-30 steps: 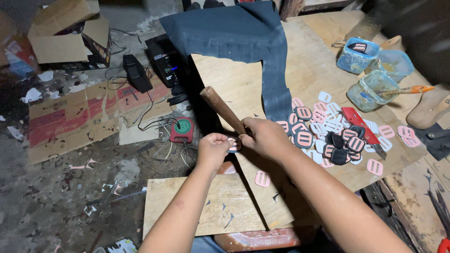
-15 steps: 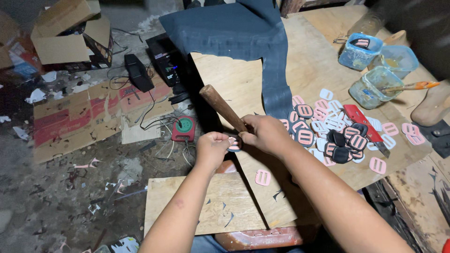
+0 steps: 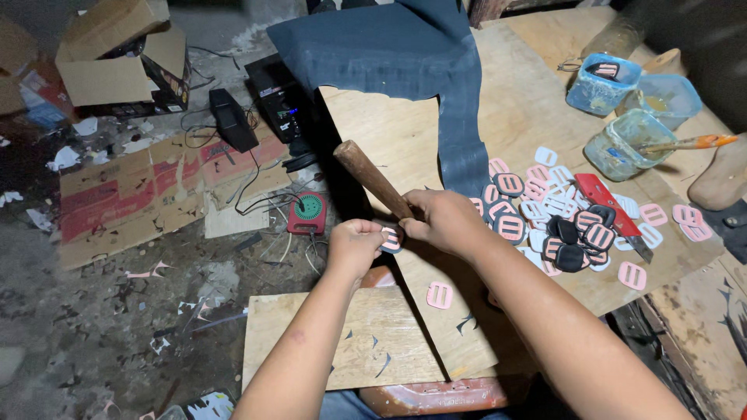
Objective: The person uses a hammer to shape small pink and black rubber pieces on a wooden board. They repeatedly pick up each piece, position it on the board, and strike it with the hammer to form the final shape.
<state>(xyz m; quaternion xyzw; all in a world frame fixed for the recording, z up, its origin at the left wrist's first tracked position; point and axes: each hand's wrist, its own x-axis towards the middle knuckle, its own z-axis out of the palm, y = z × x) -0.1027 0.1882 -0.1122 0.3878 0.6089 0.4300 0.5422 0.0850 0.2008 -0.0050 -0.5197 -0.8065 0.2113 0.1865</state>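
Left hand [image 3: 354, 245] pinches a small pink-and-black oval buckle [image 3: 391, 239]; right hand [image 3: 443, 222] grips a brown wooden-handled tool [image 3: 373, 179], which could slip and strike fingers.

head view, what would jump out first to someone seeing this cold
Both hands meet at centre: the right hand grips a wooden handle slanting up-left, the left hand pinches a small pink-and-black buckle piece. Right of them, a pile of pink and black buckle pieces lies on the plywood table, below a draped dark cloth.
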